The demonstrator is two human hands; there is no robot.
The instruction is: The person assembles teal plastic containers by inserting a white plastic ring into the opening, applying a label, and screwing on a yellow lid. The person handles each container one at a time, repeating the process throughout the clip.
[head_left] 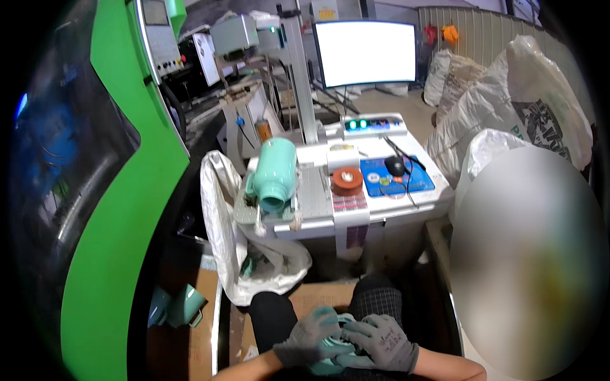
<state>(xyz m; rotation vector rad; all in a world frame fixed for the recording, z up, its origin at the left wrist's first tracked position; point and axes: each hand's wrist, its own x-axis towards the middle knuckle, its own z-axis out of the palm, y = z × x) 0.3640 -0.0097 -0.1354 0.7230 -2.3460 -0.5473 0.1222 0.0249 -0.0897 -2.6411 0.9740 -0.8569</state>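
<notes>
Flanking the work, the dark-clad knees (378, 301) rise beyond two grey-gloved hands. The left hand (311, 335) and right hand (382, 341) both curl round a turquoise piece (326, 367), which sits between them, low over the lap; exact fingertip contact is hidden. It is probably light, stiff plastic, somewhat slippery, not fragile, best gripped by opposite outer sides.

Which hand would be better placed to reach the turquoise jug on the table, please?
Probably the left hand: the turquoise jug lies toward that side, closer to it than to the right hand. Both hold another turquoise piece.
</notes>
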